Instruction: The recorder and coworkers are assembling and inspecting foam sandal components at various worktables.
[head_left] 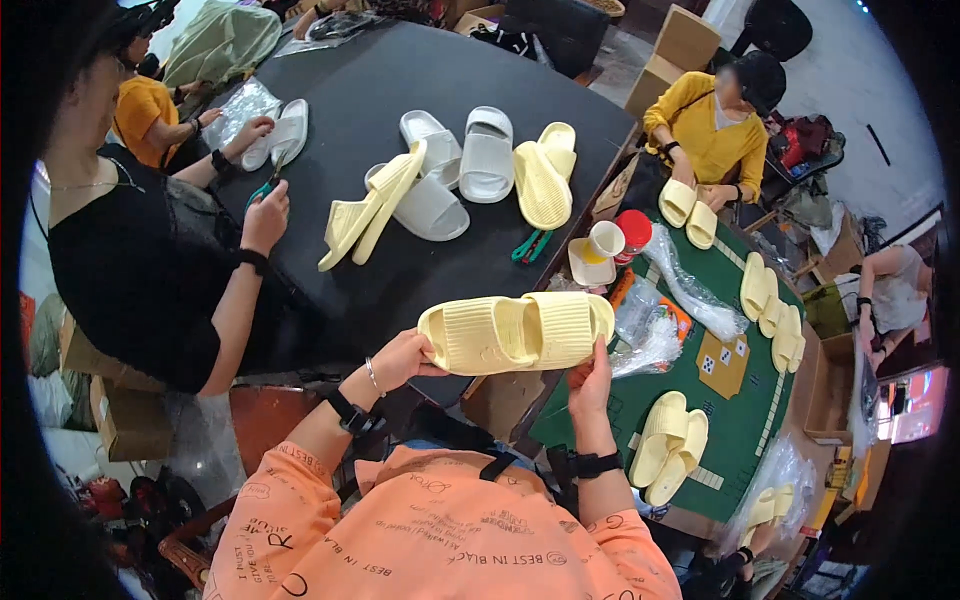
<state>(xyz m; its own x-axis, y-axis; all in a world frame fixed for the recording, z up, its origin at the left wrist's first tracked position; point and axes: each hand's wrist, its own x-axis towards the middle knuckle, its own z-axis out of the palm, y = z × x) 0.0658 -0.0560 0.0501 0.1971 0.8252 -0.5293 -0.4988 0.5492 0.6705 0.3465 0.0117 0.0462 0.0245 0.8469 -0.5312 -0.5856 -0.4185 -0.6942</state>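
Standing at the corner where two tables meet, a person in an orange shirt (450, 530) grips pale yellow footwear (470, 335) from both ends, its ribbed surface facing up. The left hand (403, 360) pinches the left end, thumb and fingers at the rim; the right hand (588, 385) supports the right end from the near side. I cannot tell whether it is one slipper or two fitted together. It is held up over the near edge of the dark table (350, 80).

Farther off on that table lie a leaning yellow pair (375, 205), some grey slippers (488, 155) and another yellow pair (545, 180), with a green-handled tool (530, 247) just beside the last. To the right, on the green table (590, 420), yellow slippers (670, 445) sit near the right forearm, and a red-lidded jar (633, 232) stands beside a cup (605, 240). On the left, a co-worker in black (140, 270) holds green-handled scissors (262, 190) near pale slippers (290, 130).
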